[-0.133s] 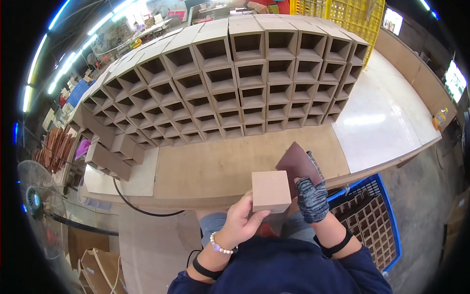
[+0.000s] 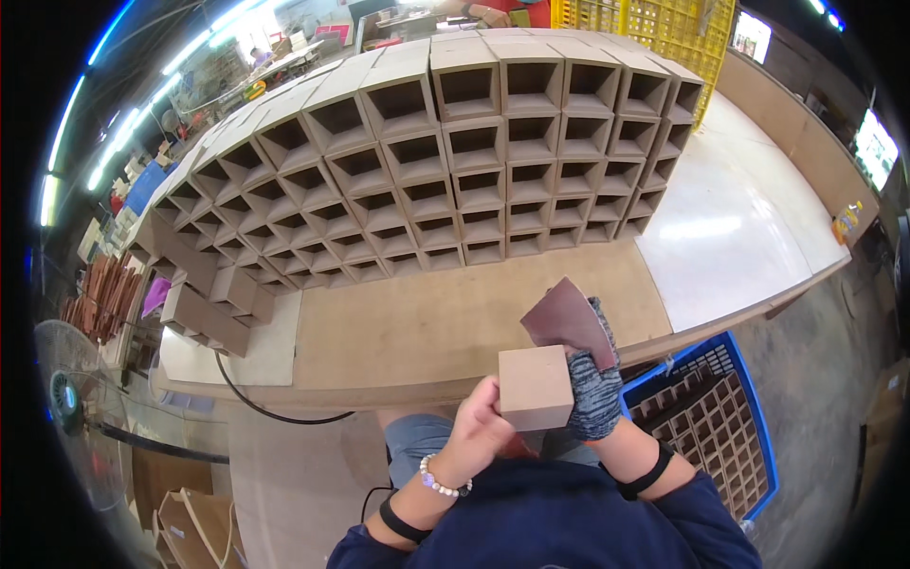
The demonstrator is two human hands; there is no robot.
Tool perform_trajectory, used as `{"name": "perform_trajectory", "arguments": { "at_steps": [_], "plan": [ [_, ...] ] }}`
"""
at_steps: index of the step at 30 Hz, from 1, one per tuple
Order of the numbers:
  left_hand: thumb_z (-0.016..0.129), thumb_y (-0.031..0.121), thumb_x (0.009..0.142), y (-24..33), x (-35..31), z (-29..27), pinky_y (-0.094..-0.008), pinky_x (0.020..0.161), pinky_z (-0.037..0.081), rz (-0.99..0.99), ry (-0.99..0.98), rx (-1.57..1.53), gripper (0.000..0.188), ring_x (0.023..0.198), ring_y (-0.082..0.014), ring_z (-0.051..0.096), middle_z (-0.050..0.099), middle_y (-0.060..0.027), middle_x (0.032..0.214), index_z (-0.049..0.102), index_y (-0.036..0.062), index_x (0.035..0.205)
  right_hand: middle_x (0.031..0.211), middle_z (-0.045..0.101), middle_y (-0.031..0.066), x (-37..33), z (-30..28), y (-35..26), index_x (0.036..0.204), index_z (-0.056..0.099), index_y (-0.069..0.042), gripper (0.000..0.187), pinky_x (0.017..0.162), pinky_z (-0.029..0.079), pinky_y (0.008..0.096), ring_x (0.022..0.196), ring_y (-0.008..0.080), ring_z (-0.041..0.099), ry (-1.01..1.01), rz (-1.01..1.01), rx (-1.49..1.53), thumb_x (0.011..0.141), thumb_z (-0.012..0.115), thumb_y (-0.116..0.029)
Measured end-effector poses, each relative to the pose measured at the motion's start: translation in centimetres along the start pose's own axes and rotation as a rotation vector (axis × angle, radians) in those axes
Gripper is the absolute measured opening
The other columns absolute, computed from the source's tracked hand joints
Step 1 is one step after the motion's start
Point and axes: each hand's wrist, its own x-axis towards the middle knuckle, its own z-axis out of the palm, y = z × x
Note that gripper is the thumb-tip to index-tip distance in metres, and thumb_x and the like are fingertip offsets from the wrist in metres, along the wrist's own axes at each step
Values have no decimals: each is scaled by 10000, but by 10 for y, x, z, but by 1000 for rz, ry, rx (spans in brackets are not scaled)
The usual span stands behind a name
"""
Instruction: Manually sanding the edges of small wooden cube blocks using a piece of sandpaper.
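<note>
In front of my body, my left hand (image 2: pixel 474 431) grips a small light-brown wooden box (image 2: pixel 536 387) by its left side. One smooth closed face of it points up at me. A fingerless grey knitted glove covers my right hand (image 2: pixel 595 403), which is closed on a piece of reddish-brown sandpaper (image 2: pixel 569 321). The sheet bends over the fingers, and its free corner sticks up beyond the box. My gloved hand lies against the box's right side, where some of the fingers are hidden. Both hands are just off the table's near edge.
Across the table (image 2: pixel 398 332) stands a tall stacked wall of open boxes (image 2: pixel 427 180). A few loose boxes (image 2: pixel 204 321) sit at its left end. Below right, a blue crate (image 2: pixel 766 446) holds more boxes. A fan (image 2: pixel 66 394) stands left; a yellow crate (image 2: pixel 645 38) is behind.
The box has shifted slightly right and toward me. My right hand has come in to the box's right side, and the sandpaper has swung left and bent more.
</note>
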Motion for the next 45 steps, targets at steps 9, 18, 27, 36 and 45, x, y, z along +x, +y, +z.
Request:
{"name": "perform_trajectory", "arguments": {
  "at_steps": [9, 18, 27, 36, 45],
  "plan": [
    [573, 86, 880, 4, 0, -4, -430, 1010, 360, 108, 84, 720, 201, 945, -248, 604, 630, -112, 987, 554, -11, 1055, 1391, 385, 189, 21, -13, 1, 1386, 291, 32, 584, 1085, 265, 342, 1306, 273, 370, 258, -89, 145, 810, 378, 85],
    [594, 20, 804, 7, 17, 2, -504, 1019, 333, 378, 120, 1024, 159, 931, -327, 591, 613, -140, 931, 569, -1, 960, 1362, 414, 198, 11, -26, -51, 1340, 393, -23, 570, 1067, 272, 497, 1248, 398, 400, -6, -706, -383, 788, 532, -66],
    [596, -26, 725, 17, 17, -6, -476, 967, 395, 555, 123, 1331, 227, 905, -320, 583, 607, -147, 899, 566, -2, 950, 1312, 456, 211, 28, -36, 12, 1304, 456, -28, 590, 1058, 315, 414, 1240, 375, 413, 83, -228, -417, 719, 442, 44],
    [617, -30, 731, -17, 76, -51, -358, 847, 480, 470, 41, 1303, 250, 959, -311, 578, 617, -160, 969, 635, 5, 978, 1306, 474, 210, 64, -22, -18, 1299, 462, -25, 577, 1052, 331, 402, 1225, 361, 440, -160, -390, -191, 727, 447, 45],
    [551, 36, 879, 76, 35, -132, -288, 874, 458, 538, 804, 1041, 196, 1011, -170, 587, 634, -109, 1084, 606, -3, 1063, 1303, 489, 208, 56, -3, 5, 1289, 474, -24, 530, 1047, 339, 416, 1220, 351, 456, -650, -371, -364, 761, 477, 24]
  ]
}}
